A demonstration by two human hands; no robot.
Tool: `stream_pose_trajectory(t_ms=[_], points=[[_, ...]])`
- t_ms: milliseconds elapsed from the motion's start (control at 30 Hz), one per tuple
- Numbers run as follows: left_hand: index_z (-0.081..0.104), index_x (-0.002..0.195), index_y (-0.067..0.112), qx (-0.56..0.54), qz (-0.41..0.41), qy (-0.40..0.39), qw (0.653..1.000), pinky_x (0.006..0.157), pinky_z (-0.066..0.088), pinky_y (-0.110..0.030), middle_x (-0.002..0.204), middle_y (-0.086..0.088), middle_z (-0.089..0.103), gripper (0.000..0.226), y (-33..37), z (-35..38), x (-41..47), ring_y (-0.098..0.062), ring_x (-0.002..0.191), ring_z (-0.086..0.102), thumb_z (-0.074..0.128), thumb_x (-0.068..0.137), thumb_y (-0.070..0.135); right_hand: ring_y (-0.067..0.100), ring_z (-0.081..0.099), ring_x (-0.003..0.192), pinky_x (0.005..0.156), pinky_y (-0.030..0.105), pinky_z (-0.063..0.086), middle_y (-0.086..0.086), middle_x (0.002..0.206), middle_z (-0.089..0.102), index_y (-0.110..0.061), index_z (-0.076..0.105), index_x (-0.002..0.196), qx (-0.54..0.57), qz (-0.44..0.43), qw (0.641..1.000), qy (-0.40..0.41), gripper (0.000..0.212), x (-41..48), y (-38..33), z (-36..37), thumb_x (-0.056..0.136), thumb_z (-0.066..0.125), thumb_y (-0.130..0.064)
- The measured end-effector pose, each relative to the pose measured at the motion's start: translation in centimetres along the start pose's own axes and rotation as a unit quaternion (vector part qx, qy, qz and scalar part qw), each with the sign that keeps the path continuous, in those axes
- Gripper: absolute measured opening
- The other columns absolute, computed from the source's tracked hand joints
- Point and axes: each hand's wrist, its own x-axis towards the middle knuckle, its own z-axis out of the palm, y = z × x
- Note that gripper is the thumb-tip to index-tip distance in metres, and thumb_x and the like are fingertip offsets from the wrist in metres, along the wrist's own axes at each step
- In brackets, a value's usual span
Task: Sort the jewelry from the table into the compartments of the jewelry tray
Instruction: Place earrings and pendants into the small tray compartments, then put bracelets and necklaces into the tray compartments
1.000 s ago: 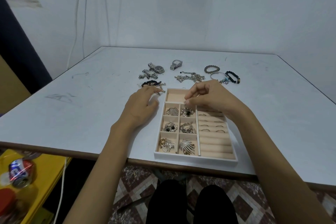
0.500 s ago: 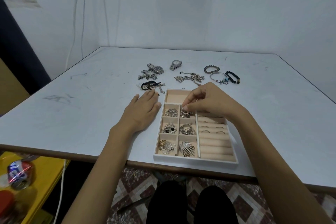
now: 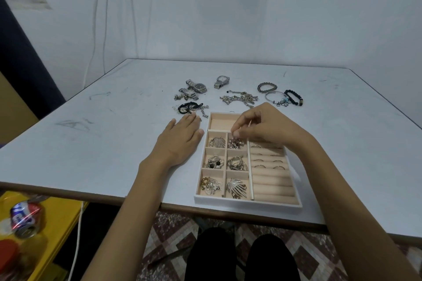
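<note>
The white jewelry tray (image 3: 246,204) with beige lining sits at the table's front edge. Its small compartments hold brooches, earrings and rings, and thin rings (image 3: 267,162) sit in the roll rows. My right hand (image 3: 262,128) hovers over the tray's far end, fingertips pinching a tiny piece just above the earring compartment (image 3: 236,143). My left hand (image 3: 180,139) rests flat on the table against the tray's left side. Beyond the tray lie watches (image 3: 197,86), a chain pile (image 3: 239,99), a black cord bracelet (image 3: 188,107) and beaded bracelets (image 3: 293,97).
The tray's wide far compartment (image 3: 220,121) holds nothing. A yellow surface (image 3: 59,217) below the table at the left carries a crushed can (image 3: 24,217), and a white cable (image 3: 77,235) hangs beside it. White walls close the table's far and left sides.
My right hand came down from above the tray to the earring compartment. My left hand drew back from the black cord bracelet and flattened beside the tray.
</note>
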Motion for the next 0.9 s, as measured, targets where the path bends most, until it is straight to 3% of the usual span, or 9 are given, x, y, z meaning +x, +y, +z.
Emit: stream_pose_trajectory(t_ms=[100,267,367,433,667,733,833,900], points=[[0.018,0.152,0.016,-0.003,0.001,0.003,1.000,0.120,0.001,-0.034,0.160,0.002,0.009,0.052,0.0,0.0,-0.1,-0.010,0.148,0.003,0.021,0.104,0.035,-0.005,0.046,0.041,0.046,0.008,0.036,-0.001,0.064,0.062,-0.008,0.075,0.090,-0.003,0.003,0.996,0.085,0.007,1.7,0.7,-1.0,0.083,0.072,-0.009],[0.019,0.151,0.016,-0.010,0.005,0.007,1.000,0.120,0.001,-0.034,0.160,0.002,0.010,0.051,0.0,-0.1,-0.1,-0.010,0.148,0.004,0.022,0.104,0.035,0.007,0.053,0.067,0.062,0.020,0.040,-0.002,0.074,0.060,-0.014,0.074,0.092,-0.069,0.009,0.985,0.160,0.012,5.6,1.9,-2.3,0.082,0.070,-0.008],[0.020,0.151,0.016,-0.015,0.007,0.011,1.000,0.120,0.001,-0.034,0.160,0.002,0.010,0.051,0.0,-0.1,-0.2,-0.010,0.147,0.004,0.023,0.104,0.035,0.012,0.057,0.072,0.071,0.027,0.045,0.002,0.077,0.065,-0.014,0.075,0.093,-0.109,0.010,0.988,0.105,0.016,7.6,2.2,-2.5,0.078,0.076,-0.010],[0.021,0.151,0.016,-0.017,0.008,0.013,1.000,0.120,0.001,-0.034,0.160,0.002,0.010,0.051,-0.1,-0.1,-0.2,-0.009,0.147,0.004,0.023,0.104,0.035,0.009,0.057,0.066,0.072,0.026,0.046,0.000,0.073,0.065,-0.013,0.076,0.096,-0.144,0.025,0.988,0.055,0.018,8.6,2.2,-2.2,0.078,0.076,-0.009],[0.020,0.151,0.017,-0.020,0.009,0.017,1.000,0.121,0.001,-0.034,0.160,0.003,0.011,0.051,-0.2,-0.1,-0.1,-0.009,0.147,0.004,0.023,0.103,0.036,-0.003,0.043,0.033,0.040,0.009,0.034,-0.003,0.056,0.055,-0.010,0.076,0.089,-0.150,0.048,0.987,0.021,0.019,9.7,2.2,-2.1,0.080,0.067,0.003],[0.020,0.151,0.017,-0.018,0.009,0.015,1.000,0.121,0.001,-0.034,0.160,0.003,0.010,0.052,-0.2,0.0,-0.1,-0.009,0.147,0.004,0.022,0.103,0.036,-0.005,0.047,0.039,0.047,0.013,0.037,-0.007,0.054,0.057,-0.010,0.076,0.089,-0.151,0.055,0.987,0.019,0.017,9.9,2.6,-2.2,0.081,0.067,0.001],[0.021,0.151,0.017,-0.017,0.008,0.016,1.000,0.120,0.001,-0.034,0.160,0.003,0.011,0.051,-0.1,0.0,-0.1,-0.009,0.147,0.004,0.023,0.103,0.036,0.007,0.057,0.071,0.070,0.024,0.046,-0.003,0.072,0.066,-0.010,0.076,0.089,-0.154,0.063,0.986,0.020,0.014,10.4,3.3,-2.0,0.082,0.068,-0.002],[0.021,0.151,0.017,-0.018,0.008,0.016,1.000,0.121,0.001,-0.034,0.160,0.003,0.011,0.051,0.0,-0.1,-0.1,-0.008,0.147,0.004,0.023,0.103,0.035,0.007,0.055,0.071,0.073,0.026,0.045,-0.004,0.073,0.064,-0.008,0.075,0.089,-0.143,0.062,0.988,0.024,0.012,10.4,3.5,-1.9,0.081,0.069,-0.001]])
